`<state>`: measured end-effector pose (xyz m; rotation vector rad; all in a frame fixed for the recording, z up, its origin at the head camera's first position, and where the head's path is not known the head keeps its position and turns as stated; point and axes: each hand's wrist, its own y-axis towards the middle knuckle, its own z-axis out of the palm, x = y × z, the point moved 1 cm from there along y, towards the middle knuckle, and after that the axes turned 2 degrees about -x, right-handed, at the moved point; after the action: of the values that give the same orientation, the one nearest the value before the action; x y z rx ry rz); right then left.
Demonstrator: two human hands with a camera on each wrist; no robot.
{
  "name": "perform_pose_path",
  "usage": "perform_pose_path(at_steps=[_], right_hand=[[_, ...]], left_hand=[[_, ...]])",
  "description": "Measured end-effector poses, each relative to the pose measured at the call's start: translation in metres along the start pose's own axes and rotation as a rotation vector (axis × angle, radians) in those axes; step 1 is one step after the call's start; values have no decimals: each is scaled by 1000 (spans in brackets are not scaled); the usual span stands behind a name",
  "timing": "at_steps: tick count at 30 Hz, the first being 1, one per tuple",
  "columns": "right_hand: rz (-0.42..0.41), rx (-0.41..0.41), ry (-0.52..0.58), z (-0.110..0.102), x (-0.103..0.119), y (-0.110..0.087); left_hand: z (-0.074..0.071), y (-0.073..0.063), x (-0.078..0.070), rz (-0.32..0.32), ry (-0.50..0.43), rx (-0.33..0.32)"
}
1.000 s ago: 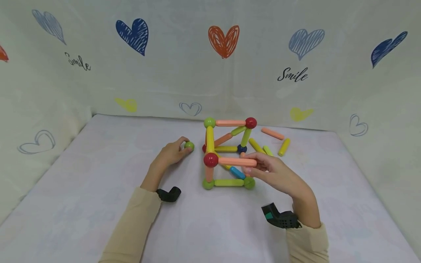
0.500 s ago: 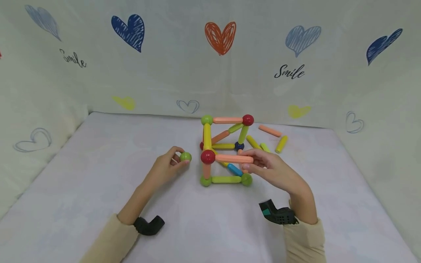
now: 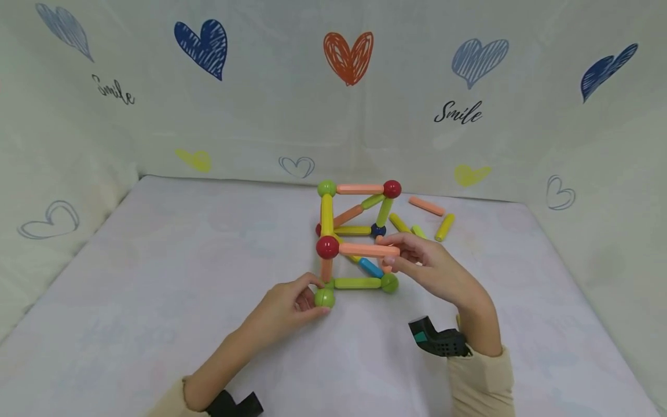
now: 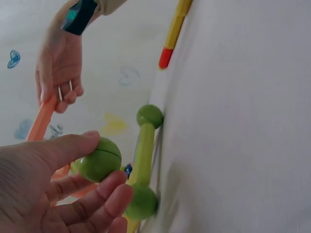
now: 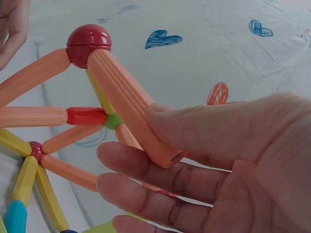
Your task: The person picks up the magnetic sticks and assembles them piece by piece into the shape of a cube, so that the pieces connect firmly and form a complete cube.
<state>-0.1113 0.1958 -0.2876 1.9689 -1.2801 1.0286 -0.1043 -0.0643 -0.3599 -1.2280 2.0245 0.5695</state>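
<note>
My left hand (image 3: 292, 306) pinches a green ball (image 3: 325, 298) between thumb and fingers, in front of the near left corner of a frame of magnetic sticks and balls. In the left wrist view the ball (image 4: 100, 160) has a thin seam around it. At the frame's right side my right hand (image 3: 429, 265) pinches the free end of an orange stick (image 3: 367, 250). Its other end meets a red ball (image 3: 327, 247) at the upper near left corner. The right wrist view shows thumb and forefinger on that stick (image 5: 127, 102). A green stick (image 3: 357, 283) joins two green balls along the bottom front.
Loose sticks lie behind my right hand: an orange stick (image 3: 426, 206), a yellow stick (image 3: 444, 227) and others partly hidden by the hand. A white cloth backdrop (image 3: 250, 116) with printed hearts rises behind the pale table (image 3: 182, 260).
My left hand has carried the green ball toward me and to the right, from left of the frame to its near left corner. The right hand keeps its hold on the orange stick.
</note>
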Motion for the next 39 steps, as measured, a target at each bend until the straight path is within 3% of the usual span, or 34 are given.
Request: perform_pose_path(at_steps=[9,15,24,29,34,36,39], right_hand=[[-3,-15,-22,1,1,1],[-11,-19,-25,2,0,1],[-19,-20,-40,0,0,1],[-25,-17,-39,-1,0,0],[-16,-24,-33,-1,-1,-1],[-19,-26,-30,-1,-1,0],[-25,-26,-30,-1,-1,0]], left_hand=[[36,22,-22,4,47,162],[54,34,-23,23,92,165],[57,37,-22,8,79,168],[52,35,-28,3,94,163],[29,26,-48,7,43,157],[17,21,-56,35,7,122],[-2,15,-64,95,-49,9]])
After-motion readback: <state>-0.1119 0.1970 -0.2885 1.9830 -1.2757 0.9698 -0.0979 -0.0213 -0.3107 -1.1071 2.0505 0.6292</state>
